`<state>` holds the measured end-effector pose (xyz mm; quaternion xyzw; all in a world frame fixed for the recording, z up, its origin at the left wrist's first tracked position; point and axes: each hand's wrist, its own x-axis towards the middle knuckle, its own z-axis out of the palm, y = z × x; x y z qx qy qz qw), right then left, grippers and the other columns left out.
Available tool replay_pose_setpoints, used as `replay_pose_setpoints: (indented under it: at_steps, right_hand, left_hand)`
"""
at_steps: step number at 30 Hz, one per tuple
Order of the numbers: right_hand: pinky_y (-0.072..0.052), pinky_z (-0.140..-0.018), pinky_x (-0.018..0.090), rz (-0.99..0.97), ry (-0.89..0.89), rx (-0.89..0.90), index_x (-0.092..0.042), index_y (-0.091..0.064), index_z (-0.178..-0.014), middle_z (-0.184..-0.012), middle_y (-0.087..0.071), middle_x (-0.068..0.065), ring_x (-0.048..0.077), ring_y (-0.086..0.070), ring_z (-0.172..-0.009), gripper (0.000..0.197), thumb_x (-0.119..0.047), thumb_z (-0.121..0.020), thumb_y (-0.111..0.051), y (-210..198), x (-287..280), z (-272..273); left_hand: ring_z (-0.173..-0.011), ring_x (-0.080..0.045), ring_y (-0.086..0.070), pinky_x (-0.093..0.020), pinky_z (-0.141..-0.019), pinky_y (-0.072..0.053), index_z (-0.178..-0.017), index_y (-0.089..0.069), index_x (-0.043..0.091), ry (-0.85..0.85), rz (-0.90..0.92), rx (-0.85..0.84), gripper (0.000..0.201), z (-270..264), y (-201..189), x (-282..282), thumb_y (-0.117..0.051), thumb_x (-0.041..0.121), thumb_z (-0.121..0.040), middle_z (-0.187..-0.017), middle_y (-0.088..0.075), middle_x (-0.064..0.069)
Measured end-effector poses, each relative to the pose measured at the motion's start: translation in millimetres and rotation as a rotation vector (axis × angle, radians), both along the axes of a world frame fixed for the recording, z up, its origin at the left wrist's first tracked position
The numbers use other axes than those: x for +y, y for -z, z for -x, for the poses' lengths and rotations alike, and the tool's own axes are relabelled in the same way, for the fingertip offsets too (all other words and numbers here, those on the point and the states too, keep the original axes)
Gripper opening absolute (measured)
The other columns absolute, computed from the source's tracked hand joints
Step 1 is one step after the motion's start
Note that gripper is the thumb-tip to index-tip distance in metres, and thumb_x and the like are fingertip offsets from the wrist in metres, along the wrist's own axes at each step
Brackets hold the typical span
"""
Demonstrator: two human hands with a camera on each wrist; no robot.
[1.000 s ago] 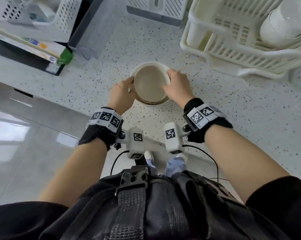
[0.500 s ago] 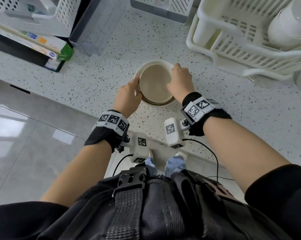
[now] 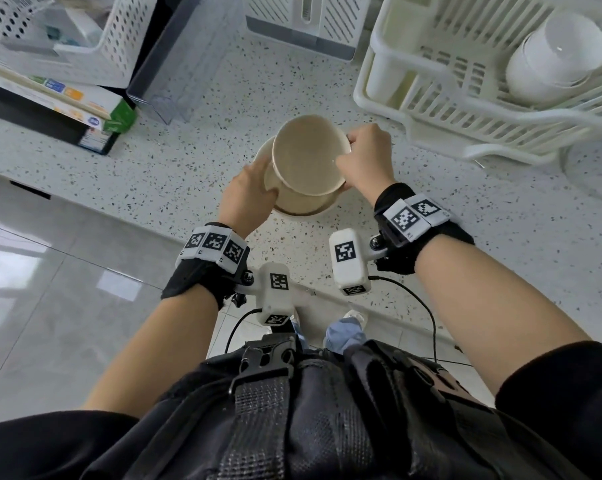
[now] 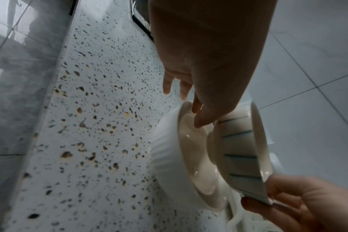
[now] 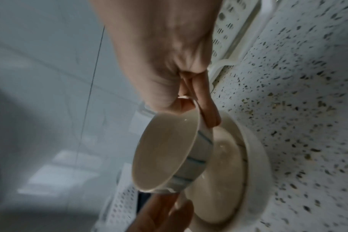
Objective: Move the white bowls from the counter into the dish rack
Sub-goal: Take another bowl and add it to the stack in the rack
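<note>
A small cream bowl point(image 3: 306, 157) with blue stripes on its outside point(image 4: 238, 149) hangs tilted just above a larger ribbed white bowl point(image 3: 292, 213) that sits on the speckled counter. My right hand point(image 3: 351, 150) pinches the small bowl's right rim, thumb inside and fingers outside point(image 5: 197, 109). My left hand point(image 3: 249, 192) holds the large bowl's left rim point(image 4: 165, 153), its thumb tip inside the bowl point(image 4: 197, 114). The white dish rack point(image 3: 441, 109) stands at the back right with stacked white bowls point(image 3: 556, 57) lying in it.
White perforated baskets point(image 3: 67, 39) and stacked boxes point(image 3: 50, 98) fill the back left, beside a clear container point(image 3: 174, 71). A white slotted unit point(image 3: 303, 26) stands at the back centre. The counter's front edge runs just below my wrists.
The small bowl, nested in the large one a second ago, has been raised out of it by my right hand and tilted. My left hand stays on the large bowl.
</note>
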<state>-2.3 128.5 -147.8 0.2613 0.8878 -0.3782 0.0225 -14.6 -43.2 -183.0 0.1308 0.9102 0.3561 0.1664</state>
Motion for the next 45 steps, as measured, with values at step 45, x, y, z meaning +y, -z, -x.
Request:
replay_pose_setpoints:
  at_steps: [45]
  right_hand:
    - [-0.061, -0.047, 0.034, 0.34, 0.72, 0.43, 0.007, -0.063, -0.109, -0.101, -0.063, 0.016, 0.033, -0.069, -0.074, 0.035, 0.015, -0.079, -0.045, -25, 407, 28]
  left_hand:
    - [-0.119, -0.029, -0.055, -0.037, -0.1, -0.042, -0.136, -0.042, 0.008, 0.486, 0.138, 0.055, 0.046, 61, -11, 415, -0.046, 0.028, -0.095, -0.133, -0.056, -0.016]
